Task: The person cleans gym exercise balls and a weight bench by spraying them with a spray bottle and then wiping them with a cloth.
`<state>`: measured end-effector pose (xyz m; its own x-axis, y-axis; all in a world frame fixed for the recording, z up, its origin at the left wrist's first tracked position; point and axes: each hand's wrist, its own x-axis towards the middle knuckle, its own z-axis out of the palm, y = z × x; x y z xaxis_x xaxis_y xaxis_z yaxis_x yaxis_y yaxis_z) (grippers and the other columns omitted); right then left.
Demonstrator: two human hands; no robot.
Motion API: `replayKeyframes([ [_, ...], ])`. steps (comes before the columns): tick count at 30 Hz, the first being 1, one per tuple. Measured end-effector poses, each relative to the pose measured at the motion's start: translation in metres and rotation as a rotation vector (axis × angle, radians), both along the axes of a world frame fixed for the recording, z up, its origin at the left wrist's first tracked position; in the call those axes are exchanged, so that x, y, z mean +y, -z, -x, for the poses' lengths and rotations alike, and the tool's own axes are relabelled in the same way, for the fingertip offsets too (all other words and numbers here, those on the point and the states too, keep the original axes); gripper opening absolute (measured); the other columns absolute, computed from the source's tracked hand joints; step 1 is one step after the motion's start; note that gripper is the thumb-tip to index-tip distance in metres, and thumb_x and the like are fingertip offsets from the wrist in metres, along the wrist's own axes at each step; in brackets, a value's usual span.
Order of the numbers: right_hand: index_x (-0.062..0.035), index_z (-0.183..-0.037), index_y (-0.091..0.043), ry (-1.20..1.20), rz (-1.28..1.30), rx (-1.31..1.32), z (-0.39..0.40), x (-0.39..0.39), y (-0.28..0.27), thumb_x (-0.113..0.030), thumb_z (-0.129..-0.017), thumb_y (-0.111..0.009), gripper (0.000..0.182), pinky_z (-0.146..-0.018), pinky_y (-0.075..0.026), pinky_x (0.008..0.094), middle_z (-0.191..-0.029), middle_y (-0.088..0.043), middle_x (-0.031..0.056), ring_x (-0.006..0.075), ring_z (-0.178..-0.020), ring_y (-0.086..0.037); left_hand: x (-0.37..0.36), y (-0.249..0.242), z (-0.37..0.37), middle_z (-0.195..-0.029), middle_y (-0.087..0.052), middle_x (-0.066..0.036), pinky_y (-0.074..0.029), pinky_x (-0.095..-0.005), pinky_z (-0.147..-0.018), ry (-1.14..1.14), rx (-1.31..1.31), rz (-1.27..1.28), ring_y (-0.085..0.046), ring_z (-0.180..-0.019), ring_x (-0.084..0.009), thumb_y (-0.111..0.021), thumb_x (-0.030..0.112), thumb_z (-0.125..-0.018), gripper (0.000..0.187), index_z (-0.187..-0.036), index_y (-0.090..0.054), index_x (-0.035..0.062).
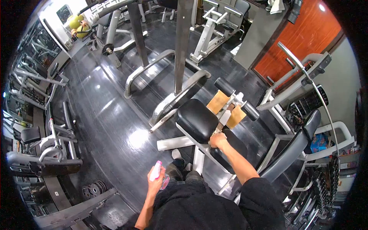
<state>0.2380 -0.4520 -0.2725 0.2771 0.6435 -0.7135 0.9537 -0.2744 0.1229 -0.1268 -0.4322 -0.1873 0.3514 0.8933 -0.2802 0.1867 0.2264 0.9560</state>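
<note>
My left hand is wrapped round a clear spray bottle with a pink and white spray head, held low beside my legs. My right arm reaches forward over a padded bench. There my right hand is closed between the bench's black front pad and its second black pad. Whatever the fingers hold is hidden. Just beyond the fist runs a pale metal post, leading to two black foam rollers and tan footplates.
A grey metal rack stands on the dark shiny floor ahead. To the right are a grey padded seat machine and racked dumbbells. Weight plates lie at lower left, near another machine. An orange door is at the back right.
</note>
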Motion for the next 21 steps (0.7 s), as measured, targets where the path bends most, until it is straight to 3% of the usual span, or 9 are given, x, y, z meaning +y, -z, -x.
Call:
replayKeyframes([
  [2,-0.0113,-0.101,-0.072,-0.110,-0.034,-0.028,0.008,-0.007,0.005,-0.025,-0.077,-0.059,0.030,-0.088,-0.041,0.0455,-0.109,-0.068,0.0069,0.0221,-0.101,-0.064,0.000,0.000,-0.005,-0.077,-0.060,-0.002,-0.045,-0.0234,-0.058,0.019,0.018,-0.006,-0.054,-0.062,-0.0067,-0.066,0.014,-0.089,0.016,-0.094,-0.058,0.0010],
  [8,-0.0126,-0.091,-0.073,-0.256,-0.331,-0.068,0.048,-0.033,-0.006,-0.016,-0.080,-0.054,0.022,-0.089,-0.040,0.0472,-0.096,-0.070,0.0077,0.0249,-0.095,-0.065,0.000,0.000,-0.019,-0.078,-0.060,-0.001,-0.045,-0.0232,-0.058,0.084,-0.025,-0.012,-0.054,-0.062,-0.0070,-0.065,0.015,-0.089,0.015,-0.092,-0.058,0.0018],
  [11,-0.0080,-0.090,-0.072,-0.274,-0.386,0.002,0.054,-0.043,-0.024,-0.015,-0.080,-0.054,0.022,-0.088,-0.044,0.0490,-0.095,-0.070,0.0113,0.0296,-0.095,-0.065,0.002,0.002,-0.027,-0.078,-0.060,-0.001,-0.045,-0.0231,-0.058,0.134,-0.053,-0.019,-0.053,-0.062,-0.0068,-0.066,0.015,-0.089,0.015,-0.090,-0.058,0.0022],
  [13,-0.0016,-0.092,-0.069,-0.072,-0.349,0.373,0.053,-0.048,-0.045,-0.015,-0.080,-0.051,0.025,-0.084,-0.048,0.0489,-0.096,-0.068,0.0176,0.0358,-0.095,-0.063,0.003,0.000,-0.034,-0.077,-0.060,-0.001,-0.045,-0.0231,-0.058,0.173,-0.054,-0.062,-0.053,-0.062,-0.0066,-0.065,0.014,-0.089,0.014,-0.091,-0.059,0.0021],
  [14,-0.0016,-0.092,-0.069,-0.069,-0.354,0.366,0.052,-0.051,-0.053,-0.015,-0.080,-0.051,0.025,-0.084,-0.048,0.0489,-0.096,-0.068,0.0176,0.0358,-0.095,-0.063,0.004,-0.003,-0.038,-0.077,-0.060,-0.001,-0.045,-0.0231,-0.058,0.178,-0.059,-0.067,-0.053,-0.062,-0.0066,-0.065,0.014,-0.089,0.014,-0.091,-0.059,0.0021],
  [16,0.0018,-0.095,-0.064,0.208,-0.476,0.576,0.046,-0.059,-0.065,-0.015,-0.079,-0.049,0.028,-0.082,-0.049,0.0469,-0.094,-0.065,0.0238,0.0389,-0.094,-0.062,0.006,-0.007,-0.043,-0.076,-0.060,-0.001,-0.045,-0.0229,-0.058,0.195,-0.032,-0.065,-0.053,-0.062,-0.0065,-0.065,0.013,-0.089,0.013,-0.093,-0.060,0.0020],
  [18,-0.0003,-0.099,-0.063,0.239,-0.576,0.596,0.035,-0.065,-0.067,-0.018,-0.082,-0.049,0.028,-0.078,-0.050,0.0440,-0.089,-0.065,0.0232,0.0359,-0.088,-0.065,0.008,-0.005,-0.047,-0.076,-0.060,-0.001,-0.045,-0.0230,-0.058,0.197,-0.039,-0.072,-0.053,-0.062,-0.0065,-0.065,0.012,-0.089,0.013,-0.093,-0.060,0.0019],
  [20,-0.0015,-0.101,-0.063,0.679,-0.867,0.720,0.030,-0.066,-0.079,-0.023,-0.084,-0.052,0.029,-0.076,-0.049,0.0417,-0.083,-0.065,0.0209,0.0341,-0.081,-0.065,0.010,-0.004,-0.049,-0.076,-0.060,-0.001,-0.045,-0.0231,-0.058,0.198,-0.042,-0.077,-0.053,-0.062,-0.0065,-0.065,0.012,-0.089,0.012,-0.094,-0.060,0.0019],
  [21,-0.0013,-0.102,-0.062,0.755,-1.031,0.738,0.029,-0.062,-0.079,-0.024,-0.086,-0.053,0.029,-0.076,-0.048,0.0392,-0.084,-0.065,0.0190,0.0328,-0.080,-0.064,0.010,-0.004,-0.049,-0.076,-0.060,0.000,-0.045,-0.0231,-0.058,0.190,-0.057,-0.071,-0.053,-0.062,-0.0065,-0.065,0.012,-0.089,0.012,-0.094,-0.060,0.0019],
])
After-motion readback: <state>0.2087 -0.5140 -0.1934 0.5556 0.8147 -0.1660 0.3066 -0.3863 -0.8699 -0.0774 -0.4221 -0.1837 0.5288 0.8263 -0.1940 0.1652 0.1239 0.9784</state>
